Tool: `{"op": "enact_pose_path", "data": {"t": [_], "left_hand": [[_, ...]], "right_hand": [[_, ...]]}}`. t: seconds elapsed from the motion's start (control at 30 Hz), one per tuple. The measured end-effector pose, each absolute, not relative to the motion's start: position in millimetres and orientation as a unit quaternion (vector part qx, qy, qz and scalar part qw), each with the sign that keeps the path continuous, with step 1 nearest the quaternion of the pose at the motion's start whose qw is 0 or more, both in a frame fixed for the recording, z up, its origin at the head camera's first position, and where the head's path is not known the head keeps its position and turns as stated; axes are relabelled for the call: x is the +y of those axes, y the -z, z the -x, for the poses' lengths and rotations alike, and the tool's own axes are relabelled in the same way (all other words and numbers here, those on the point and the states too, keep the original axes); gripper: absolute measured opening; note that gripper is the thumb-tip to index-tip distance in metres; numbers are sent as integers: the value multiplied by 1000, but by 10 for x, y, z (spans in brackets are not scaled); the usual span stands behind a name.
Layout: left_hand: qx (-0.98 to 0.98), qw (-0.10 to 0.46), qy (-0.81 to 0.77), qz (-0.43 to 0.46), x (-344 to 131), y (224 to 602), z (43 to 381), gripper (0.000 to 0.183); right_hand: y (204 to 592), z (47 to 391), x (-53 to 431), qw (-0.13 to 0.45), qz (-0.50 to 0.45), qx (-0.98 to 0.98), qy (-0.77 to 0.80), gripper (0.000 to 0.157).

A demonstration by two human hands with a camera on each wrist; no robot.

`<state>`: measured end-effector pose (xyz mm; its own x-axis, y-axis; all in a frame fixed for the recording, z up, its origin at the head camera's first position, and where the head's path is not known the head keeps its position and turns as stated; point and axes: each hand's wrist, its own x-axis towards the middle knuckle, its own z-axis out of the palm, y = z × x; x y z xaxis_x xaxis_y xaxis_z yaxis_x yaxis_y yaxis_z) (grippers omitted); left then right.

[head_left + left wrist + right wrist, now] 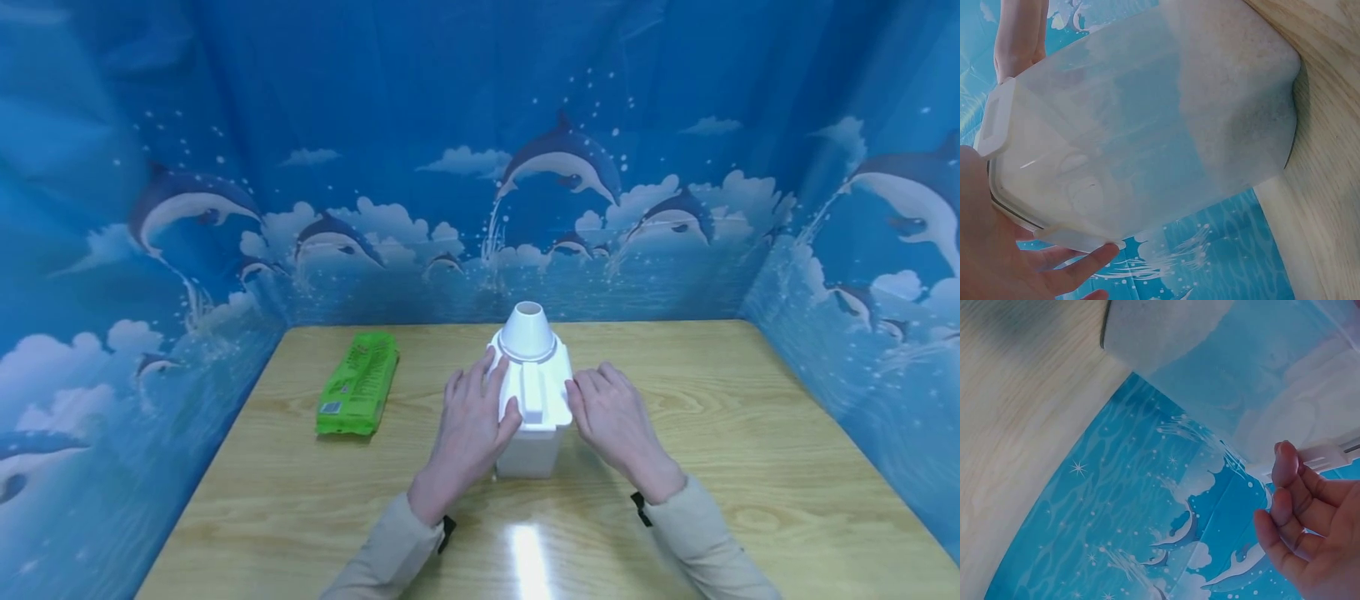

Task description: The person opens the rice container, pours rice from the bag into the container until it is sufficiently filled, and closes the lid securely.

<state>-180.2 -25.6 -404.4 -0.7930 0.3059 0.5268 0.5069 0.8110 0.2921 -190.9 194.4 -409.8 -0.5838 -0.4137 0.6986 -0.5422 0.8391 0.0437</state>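
Note:
A clear plastic storage container (527, 457) stands upright on the table, with a white lid (557, 385) and a white cone-shaped piece (527, 335) on top. Pale grains (1235, 106) fill its lower part in the left wrist view. My left hand (472, 421) rests on the lid's left side, fingers stretched, one fingertip touching a side latch (1072, 239). At the lid's right edge my right hand (617, 423) has its fingers curled against the other latch (1325, 456). Its thumb's contact is hidden in the right wrist view.
A green printed packet (358, 383) lies on the wooden table (712, 400), left of the container. Blue dolphin-print sheets (420, 108) enclose the table at the back and both sides.

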Motion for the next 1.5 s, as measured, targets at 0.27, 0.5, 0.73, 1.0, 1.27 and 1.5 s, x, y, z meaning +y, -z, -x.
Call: {"op": "enact_pose_path", "data": {"t": [0.27,0.5,0.73,1.0,1.27,1.5], "left_hand": [[-919,245,208,227,-234,4029,1809,56],[-923,229,215,221,-236,4041,1806,57],[-917,233,228,229,-252,4037,1812,57],[-919,238,219,223,-249,4056,1814,56],[-921,224,229,223,-259,4068,1800,56],[-913,250,236,217,-299,4059,1818,53]], "right_hand": [[4108,1924,1961,356,-264,-891,-102,43],[4138,1935,1951,353,-266,-890,-114,42],[4159,1940,1929,351,-266,-888,-131,44],[4140,1920,1927,343,-266,-892,-126,39],[4097,1854,1951,337,-243,-903,-108,37],[4014,1828,1939,356,-233,-895,-134,46]]}}
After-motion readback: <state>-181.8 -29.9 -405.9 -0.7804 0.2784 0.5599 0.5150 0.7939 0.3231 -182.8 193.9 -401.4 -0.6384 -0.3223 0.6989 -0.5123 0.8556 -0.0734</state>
